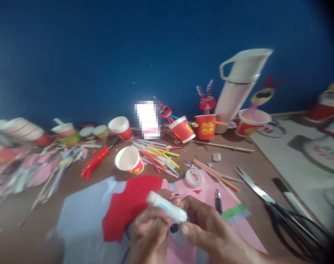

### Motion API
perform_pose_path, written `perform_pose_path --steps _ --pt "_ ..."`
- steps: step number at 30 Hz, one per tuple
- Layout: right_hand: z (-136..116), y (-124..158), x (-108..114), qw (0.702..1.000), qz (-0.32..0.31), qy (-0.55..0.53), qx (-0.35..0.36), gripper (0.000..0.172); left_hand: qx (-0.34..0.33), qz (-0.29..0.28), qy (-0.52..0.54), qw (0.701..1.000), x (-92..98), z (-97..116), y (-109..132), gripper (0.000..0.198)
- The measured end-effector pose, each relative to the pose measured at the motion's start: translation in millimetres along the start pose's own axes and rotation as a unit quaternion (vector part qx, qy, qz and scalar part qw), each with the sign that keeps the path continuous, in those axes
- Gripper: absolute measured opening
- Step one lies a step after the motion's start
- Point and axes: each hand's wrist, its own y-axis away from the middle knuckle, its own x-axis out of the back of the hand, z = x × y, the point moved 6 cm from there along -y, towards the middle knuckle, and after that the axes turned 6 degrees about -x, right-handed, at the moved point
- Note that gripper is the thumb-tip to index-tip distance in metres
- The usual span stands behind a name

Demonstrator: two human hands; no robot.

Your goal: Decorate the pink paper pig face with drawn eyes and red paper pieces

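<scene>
A white glue stick (pixel 168 208) with a pale blue label lies tilted between my two hands. My left hand (pixel 150 227) is closed, its fingers curled round the tube. My right hand (pixel 208 223) pinches near the tube's lower right end with thumb and fingers. Just beneath the tube a black dot (pixel 174 228) shows on a pale piece; what holds it is hard to make out. Under my hands lie cut red paper (pixel 128 205), pale blue paper (pixel 84 209) and pink paper (pixel 246 234).
Black-handled scissors (pixel 268 198) lie at right, near a dark pen (pixel 218 201) and a white tape roll (pixel 194 177). Behind are coloured sticks (pixel 161 156), a paper cup (pixel 128 161), a red-handled cutter (pixel 95 161), cup figures (pixel 205 126) and a tall flask (pixel 235 99).
</scene>
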Motion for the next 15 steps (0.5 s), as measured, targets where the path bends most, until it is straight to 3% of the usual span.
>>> perform_pose_path --steps 4,7,12,15 --pt "5 1 -10 0.998 -0.048 0.008 -0.048 0.054 0.043 -0.063 0.083 0.994 -20.0 -1 0 0.015" --pt "5 1 -10 0.997 -0.030 0.065 -0.020 0.047 0.035 -0.087 0.105 0.990 -25.0 4 1 0.008" --pt "6 1 2 0.982 0.074 0.173 0.017 0.039 0.028 -0.052 0.081 0.995 -19.6 8 -1 0.011" --pt "-2 3 1 0.973 0.012 0.229 -0.001 0.039 0.027 -0.009 0.040 0.999 -8.9 7 -4 0.019"
